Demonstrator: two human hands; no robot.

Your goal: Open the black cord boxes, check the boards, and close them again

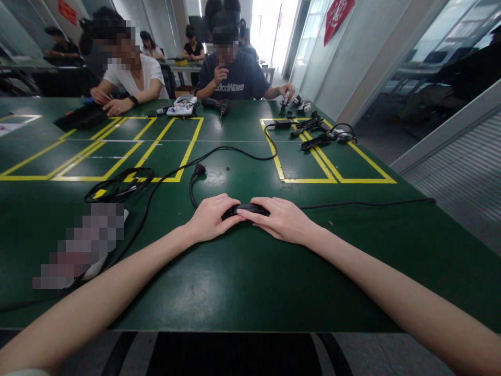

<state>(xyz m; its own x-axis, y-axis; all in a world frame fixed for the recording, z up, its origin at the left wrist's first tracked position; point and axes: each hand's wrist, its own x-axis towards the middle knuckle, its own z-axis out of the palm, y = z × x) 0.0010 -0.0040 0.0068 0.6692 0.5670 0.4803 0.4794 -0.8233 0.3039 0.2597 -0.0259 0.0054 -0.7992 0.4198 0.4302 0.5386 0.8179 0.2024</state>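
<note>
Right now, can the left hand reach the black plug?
Probably yes: the black plug lies past the left hand, only green tabletop between, but that hand may need to release the black block first.

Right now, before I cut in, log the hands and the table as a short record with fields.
Left hand: holding the left end of a black object
Right hand: holding its right end
Plug: on the green table, beyond the left hand
Cable: trailing rightward from behind the right hand
Drill: far side of the table
</note>
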